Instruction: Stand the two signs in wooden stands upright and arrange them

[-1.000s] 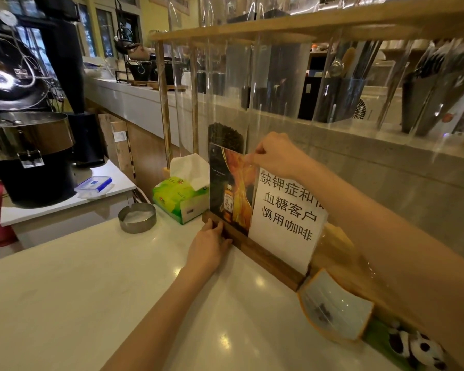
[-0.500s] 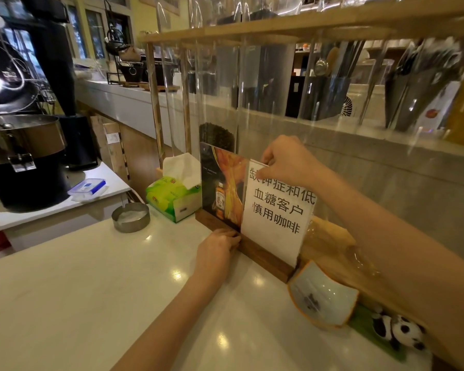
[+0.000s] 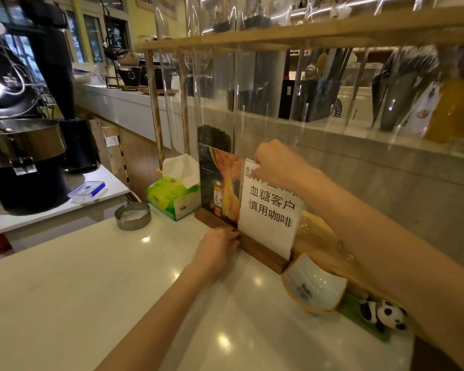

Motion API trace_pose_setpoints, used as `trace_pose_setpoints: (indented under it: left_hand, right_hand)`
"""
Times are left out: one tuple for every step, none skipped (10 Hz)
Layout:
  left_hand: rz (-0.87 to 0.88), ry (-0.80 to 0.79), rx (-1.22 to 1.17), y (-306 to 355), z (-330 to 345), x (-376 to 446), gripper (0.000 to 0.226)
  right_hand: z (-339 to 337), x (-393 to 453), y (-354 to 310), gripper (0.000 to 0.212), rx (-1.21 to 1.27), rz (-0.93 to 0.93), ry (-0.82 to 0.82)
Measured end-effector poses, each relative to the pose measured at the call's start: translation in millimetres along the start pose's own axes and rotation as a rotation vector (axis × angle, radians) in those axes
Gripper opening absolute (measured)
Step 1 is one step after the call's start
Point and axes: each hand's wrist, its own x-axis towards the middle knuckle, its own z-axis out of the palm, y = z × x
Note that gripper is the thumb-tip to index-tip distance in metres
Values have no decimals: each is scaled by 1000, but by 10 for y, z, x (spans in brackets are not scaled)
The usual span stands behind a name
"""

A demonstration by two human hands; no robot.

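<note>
The right hand pinched the white sign's top edge while the left hand, fingers curled, pressed the wooden stand directly below.

Pale glossy worktop, spotted with reflections of ceiling lights. Along its far edge, left to right: round metal ring; green tissue box; two dark wooden stands end to end, bearing a bottle poster sign and a white printed sign, both upright; white orange-rimmed dish; toy panda on a green mat.
</note>
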Motion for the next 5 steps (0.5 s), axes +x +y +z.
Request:
trace_pose_setpoints:
  left_hand:
    - [-46, -39, -60, 66, -155, -102, 49]
    - [-18, 20, 5, 34, -320, -222, 54]
    - [-4, 97, 3, -19, -547, -401, 49]
    - [16, 207, -29, -104, -802, -640, 46]
    - [-37, 271, -88, -179, -1045, -907, 46]
  right_hand:
    - [40, -60, -25, 23, -18, 43, 5]
    - [81, -143, -49, 36, 50, 51, 49]
    - [107, -290, -189, 51, 249, -16, 229]
    - [61, -474, -462, 39, 548, -96, 494]
    - [-99, -663, -738, 27, 873, -155, 665]
